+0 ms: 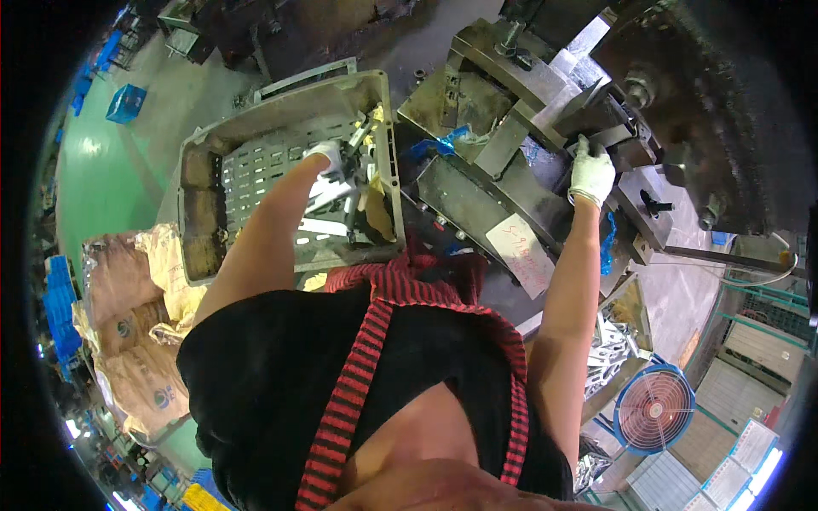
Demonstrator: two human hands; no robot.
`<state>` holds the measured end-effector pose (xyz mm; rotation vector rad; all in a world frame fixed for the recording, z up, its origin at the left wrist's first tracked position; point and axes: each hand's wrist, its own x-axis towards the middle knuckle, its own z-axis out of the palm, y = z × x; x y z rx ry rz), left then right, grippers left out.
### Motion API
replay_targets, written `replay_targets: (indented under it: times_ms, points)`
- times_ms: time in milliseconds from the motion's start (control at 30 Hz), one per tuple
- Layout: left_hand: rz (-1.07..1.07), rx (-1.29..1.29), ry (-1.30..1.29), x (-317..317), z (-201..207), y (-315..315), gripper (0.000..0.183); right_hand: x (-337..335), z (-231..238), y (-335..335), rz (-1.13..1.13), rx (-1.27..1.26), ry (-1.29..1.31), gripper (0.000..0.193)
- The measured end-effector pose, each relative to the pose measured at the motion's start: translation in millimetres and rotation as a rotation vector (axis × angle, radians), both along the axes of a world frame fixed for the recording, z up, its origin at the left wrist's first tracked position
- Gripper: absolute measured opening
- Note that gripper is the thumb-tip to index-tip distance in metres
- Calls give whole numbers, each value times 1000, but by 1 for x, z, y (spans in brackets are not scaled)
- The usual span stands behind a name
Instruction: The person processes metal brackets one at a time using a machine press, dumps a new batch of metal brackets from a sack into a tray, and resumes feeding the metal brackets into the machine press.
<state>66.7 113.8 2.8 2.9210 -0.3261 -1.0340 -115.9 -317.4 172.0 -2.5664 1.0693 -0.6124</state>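
Note:
My left hand (331,158), in a white glove, reaches down into a grey plastic crate (294,92) at the left. Silvery metal parts (325,226) lie loosely beneath and beside it. Its fingers are hidden among the parts, so their grip cannot be made out. My right hand (591,175), also gloved, is at the dark steel die (545,153) of a machine. Its fingers look bent in against the die's edge; whatever they hold, if anything, is hidden.
A handwritten card (520,254) lies on the machine bed. Blue plastic film (443,143) clings near the die. Finished-looking metal parts (607,351) fill a container beside my right arm. A round fan (654,410) stands behind it. Brown paper sacks (128,315) lie at the far left.

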Motion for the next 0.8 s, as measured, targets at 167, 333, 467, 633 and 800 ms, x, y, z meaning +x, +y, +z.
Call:
replay_targets:
  times_ms: [167, 333, 467, 633, 800]
  points:
    - [-13, 34, -204, -4, -30, 14, 30, 10, 2, -4, 79, 28, -39, 37]
    - [77, 8, -131, -18, 19, -10, 28, -6, -12, -7, 62, 28, -96, 34]
    - [410, -403, 54, -2, 24, 62, 24, 1, -18, 4, 30, 220, -370, 32]
    - [331, -1150, 182, -45, 172, -37, 59, -6, -79, -48, 36, 624, -498, 37]
    - [97, -1422, 756, -87, 202, -133, 36, -10, 11, 21, 44, 683, -274, 38]
